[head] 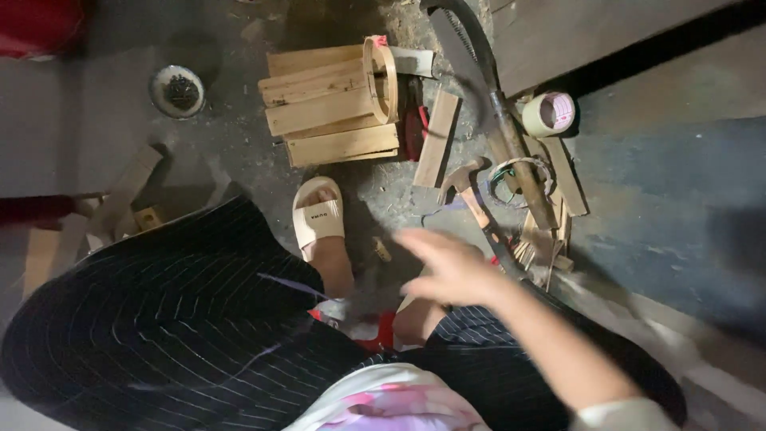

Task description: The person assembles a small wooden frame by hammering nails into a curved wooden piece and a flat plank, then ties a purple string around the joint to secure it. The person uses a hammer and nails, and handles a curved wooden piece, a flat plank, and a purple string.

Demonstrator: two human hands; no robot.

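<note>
Looking down, we see our dark pinstriped skirt (183,319) filling the lower left of the view, spread over our knees, with a pink floral top (391,399) at the bottom edge. Beyond it lies the grey, dusty concrete floor (662,191). A stack of pale wooden boards (327,108) sits on the floor ahead of us, and a round wooden hoop (381,78) stands on edge against its right end. Just right of the stack a single short plank (437,137) lies loose. A long curved saw (471,64) with a dark handle runs from the top of the view down toward our knee. Our right hand (451,267) reaches forward over the floor, blurred, fingers spread open and holding nothing; it hovers near the hammer (471,195), whose wooden handle points toward it, apart from the fingers. Our left hand is not in view. Our foot in a cream slide sandal (317,214) rests on the floor just below the boards. A roll of tan tape (549,113) stands beside the saw, and a small coil of wire (519,172) lies under it. At upper left sits a small round tin (177,91) with dark contents.
</note>
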